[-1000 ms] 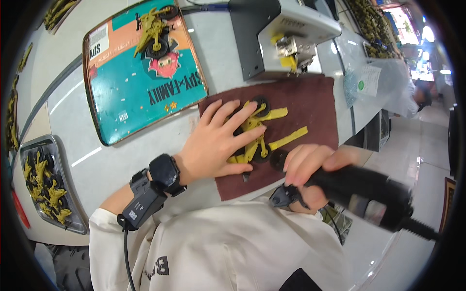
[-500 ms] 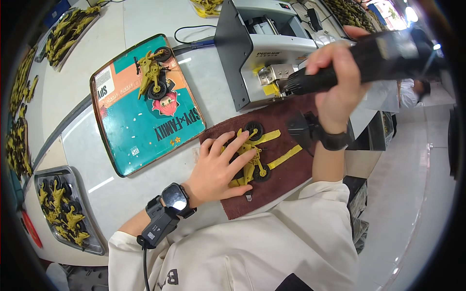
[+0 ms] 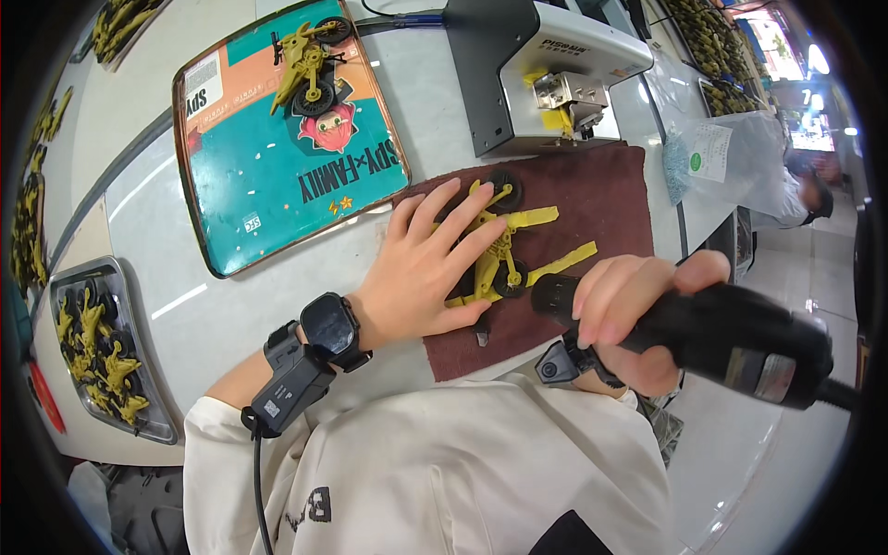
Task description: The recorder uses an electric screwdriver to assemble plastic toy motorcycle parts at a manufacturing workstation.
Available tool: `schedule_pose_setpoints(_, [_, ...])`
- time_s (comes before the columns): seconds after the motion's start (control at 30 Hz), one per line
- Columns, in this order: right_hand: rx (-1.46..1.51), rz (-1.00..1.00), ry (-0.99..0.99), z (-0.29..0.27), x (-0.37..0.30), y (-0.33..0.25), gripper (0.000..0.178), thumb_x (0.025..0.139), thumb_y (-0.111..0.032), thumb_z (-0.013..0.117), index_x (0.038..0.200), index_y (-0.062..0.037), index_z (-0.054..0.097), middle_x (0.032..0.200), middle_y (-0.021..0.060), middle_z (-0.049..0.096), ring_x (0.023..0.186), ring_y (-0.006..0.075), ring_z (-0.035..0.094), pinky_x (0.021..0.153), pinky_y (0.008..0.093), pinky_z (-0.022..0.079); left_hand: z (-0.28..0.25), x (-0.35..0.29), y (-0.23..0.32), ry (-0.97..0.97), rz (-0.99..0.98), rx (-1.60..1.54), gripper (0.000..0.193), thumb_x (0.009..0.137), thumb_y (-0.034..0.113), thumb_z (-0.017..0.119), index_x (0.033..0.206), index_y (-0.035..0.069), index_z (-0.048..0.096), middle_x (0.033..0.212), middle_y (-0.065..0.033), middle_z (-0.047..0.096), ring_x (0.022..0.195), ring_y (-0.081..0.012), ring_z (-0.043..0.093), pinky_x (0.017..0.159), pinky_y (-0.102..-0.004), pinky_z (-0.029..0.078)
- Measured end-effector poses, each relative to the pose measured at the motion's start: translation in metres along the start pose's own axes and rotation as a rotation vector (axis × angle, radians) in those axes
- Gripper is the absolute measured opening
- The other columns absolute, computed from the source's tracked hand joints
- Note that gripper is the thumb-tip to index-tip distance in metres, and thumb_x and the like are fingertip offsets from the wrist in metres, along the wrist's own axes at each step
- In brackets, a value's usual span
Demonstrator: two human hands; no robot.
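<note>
I'm seeing L hand (image 3: 421, 264), fingers spread, pressing bike (image 3: 500, 249); R hand (image 3: 634, 319) gripping tool (image 3: 740, 347), bike's 4 o'clock; bike shifting = poss. slip.

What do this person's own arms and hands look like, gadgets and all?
The left hand and right hand are gloveless, with cream sleeves above. On the left: a squarish black watch, plus a dark grey box with a pale label and black cable. On the right: a small, dark, strapped-on device.
</note>
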State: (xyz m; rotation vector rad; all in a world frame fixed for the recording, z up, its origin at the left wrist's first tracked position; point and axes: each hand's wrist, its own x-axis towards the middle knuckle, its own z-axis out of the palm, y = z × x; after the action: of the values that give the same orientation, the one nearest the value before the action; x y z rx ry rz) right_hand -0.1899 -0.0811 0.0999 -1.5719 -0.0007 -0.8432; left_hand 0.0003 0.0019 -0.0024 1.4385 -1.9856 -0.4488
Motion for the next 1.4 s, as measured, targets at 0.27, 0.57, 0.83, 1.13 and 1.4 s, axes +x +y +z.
schedule_pose_setpoints(0.27, [-0.001,-0.024,-0.014,0.013,-0.001,0.005,0.062,0.079,-0.001,0.067,0.124,-0.0074,0.026,0.084,0.0160,0.060,0.068,0.0264,0.058,0.067,0.0427,0.050,0.001,0.000,0.003,0.006,-0.009,-0.028,0.077,0.062,0.034,0.071,0.132,0.014,0.045,0.146,-0.0123,0.032,0.128,-0.0375,0.031,0.102,-0.0496,0.025])
schedule_pose_setpoints(0.57, [-0.042,0.067,0.109,0.030,0.005,0.025,0.051,0.086,-0.022,0.065,0.121,-0.0065,0.031,0.076,0.0090,0.056,0.058,0.0213,0.057,0.059,0.0352,0.047,0.003,-0.006,0.002,0.021,-0.018,-0.038,0.076,0.059,0.031,0.070,0.130,0.013,0.047,0.145,-0.0123,0.033,0.127,-0.0371,0.033,0.101,-0.0487,0.026])
schedule_pose_setpoints(0.83, [-0.049,0.023,-0.016,0.029,0.014,0.035,0.044,0.082,-0.007,0.064,0.115,-0.0041,0.034,0.075,0.0120,0.058,0.059,0.0215,0.057,0.059,0.0359,0.049,0.004,-0.001,-0.005,0.055,0.031,0.012,0.075,0.064,0.043,0.072,0.127,0.011,0.048,0.143,-0.0114,0.038,0.122,-0.0361,0.037,0.097,-0.0459,0.030])
schedule_pose_setpoints(1.13, [-0.122,0.001,0.121,0.038,0.008,0.030,0.045,0.081,-0.012,0.063,0.113,-0.0046,0.033,0.065,0.0094,0.054,0.057,0.0209,0.054,0.058,0.0374,0.048,-0.005,-0.011,-0.008,0.088,0.012,0.001,0.077,0.058,0.037,0.070,0.126,0.009,0.048,0.138,-0.0161,0.040,0.113,-0.0357,0.041,0.085,-0.0466,0.037])
schedule_pose_setpoints(1.4, [-0.254,-0.046,0.999,-0.051,-0.007,0.010,0.040,0.093,-0.019,0.048,0.125,0.0026,0.039,0.071,0.0022,0.043,0.065,0.0127,0.042,0.066,0.0272,0.038,-0.017,-0.018,0.000,0.292,0.291,-0.070,0.071,0.051,0.030,0.077,0.113,0.005,0.052,0.120,-0.0197,0.043,0.113,-0.0398,0.037,0.088,-0.0473,0.040])
